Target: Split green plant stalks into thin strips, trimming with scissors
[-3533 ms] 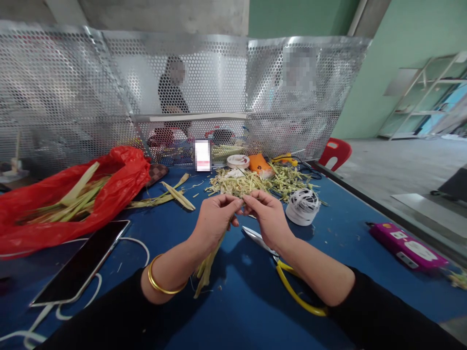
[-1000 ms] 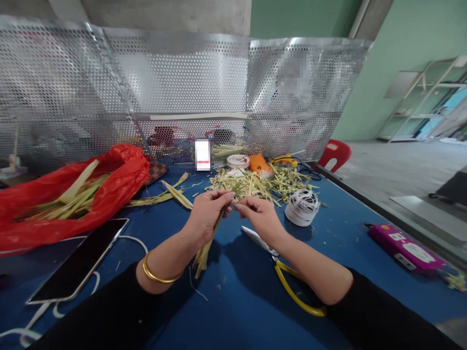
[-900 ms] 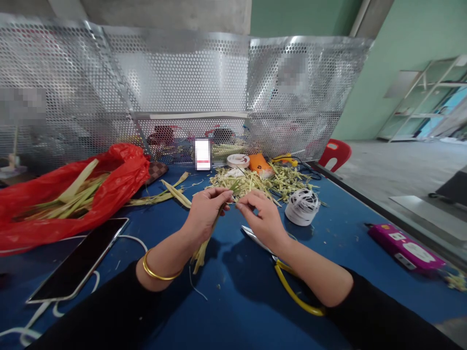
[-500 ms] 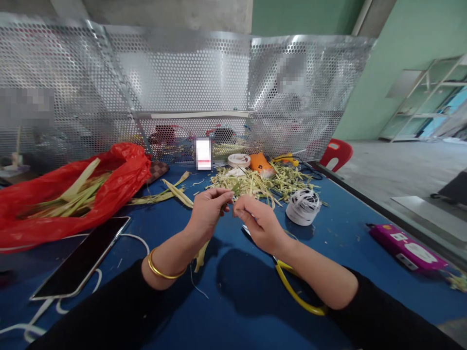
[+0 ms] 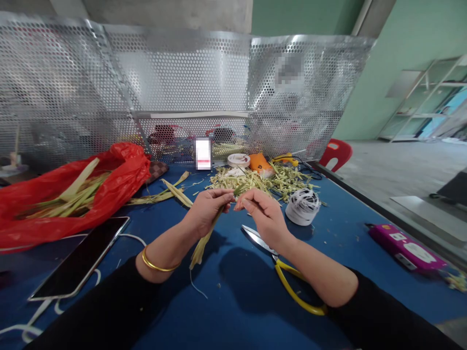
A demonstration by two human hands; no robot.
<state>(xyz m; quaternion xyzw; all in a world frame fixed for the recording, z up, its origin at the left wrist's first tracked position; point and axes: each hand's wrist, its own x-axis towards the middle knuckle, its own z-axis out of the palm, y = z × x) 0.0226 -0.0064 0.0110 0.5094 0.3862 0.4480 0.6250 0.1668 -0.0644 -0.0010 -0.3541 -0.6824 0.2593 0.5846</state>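
My left hand (image 5: pixel 207 208) is closed in a pinch on a strip of dried husk (image 5: pixel 203 247). The strip's pale, frayed tail hangs below the palm, and a greenish tip sticks out past the thumb. A thin white thread (image 5: pixel 197 288) trails from the tail onto the table. Just to the right, my right hand (image 5: pixel 265 214) has its fingers pinched together close to that tip; anything between them is too small to make out. Scissors with yellow handles (image 5: pixel 292 287) lie partly under my right wrist, blades pointing up and left.
At left are a red plastic bag (image 5: pixel 127 170) of husks and a tablet (image 5: pixel 82 260) with white cables. Behind my hands lie a heap of husk pieces (image 5: pixel 292 180), a tape roll (image 5: pixel 239 160) and an orange packet (image 5: pixel 260 164). White coiled strip (image 5: pixel 303 208) and a purple box (image 5: pixel 406 248) sit right.
My left forearm has shifted slightly left, and more of the husk tail shows below the hand. My right hand has turned and risen a little, uncovering the scissor blades.
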